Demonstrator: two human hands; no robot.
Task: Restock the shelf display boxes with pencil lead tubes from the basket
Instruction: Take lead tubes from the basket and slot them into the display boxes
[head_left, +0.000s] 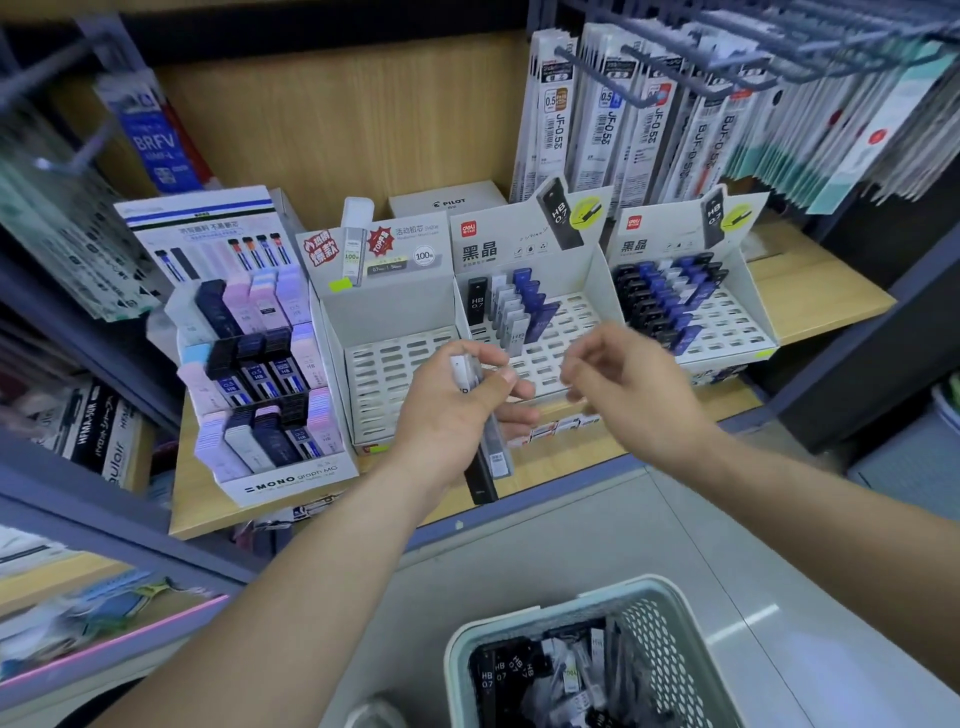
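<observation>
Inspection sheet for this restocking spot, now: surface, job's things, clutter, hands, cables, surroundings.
Surface: wooden shelf, MONO display at its left.
Job's things: grey slotted box empty; left deli box, right deli box part filled; basket below holds tubes.
Clutter: small packets at shelf's front edge.
Hands: left hand grips lead tubes; right hand beside it, fingers relaxed, empty.
Cables: nothing seen.
Surroundings: refill packs hang on hooks above.

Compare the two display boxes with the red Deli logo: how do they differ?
The left Deli box holds few tubes; the right Deli box holds many more. The left Deli box shows one black tube; the right Deli box has a long black row. Both are white, with slotted trays empty on their right side.
</observation>
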